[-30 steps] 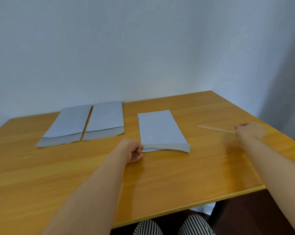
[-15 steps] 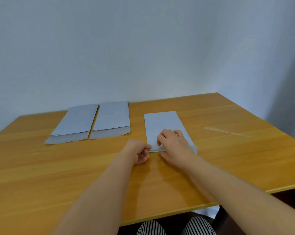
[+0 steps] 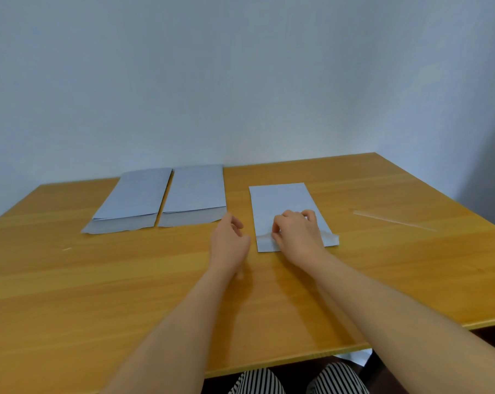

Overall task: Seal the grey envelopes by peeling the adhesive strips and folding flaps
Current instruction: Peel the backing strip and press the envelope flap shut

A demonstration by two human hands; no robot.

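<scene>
One grey envelope [image 3: 281,200] lies flat on the wooden table [image 3: 126,280], its flap end toward me. A brownish adhesive band shows along the flap's fold. My right hand [image 3: 297,234] sits on that end with curled fingers, thumb and fingertips pinching at the fold, and it covers most of the flap. Just left of the envelope, my left hand [image 3: 229,240] touches no paper, its fingers loosely curled and holding nothing. A peeled clear strip [image 3: 394,221] lies on the table to the right.
Two piles of grey envelopes [image 3: 135,200] [image 3: 195,194] lie side by side at the back left, flaps toward me. A tiny scrap [image 3: 67,248] lies at the left. The table's near edge is by my striped trousers [image 3: 257,382]. A wall stands behind.
My right hand dropped the peeled strip at the right and came over onto the envelope's flap end. My left hand let go of the envelope's corner and drew slightly left.
</scene>
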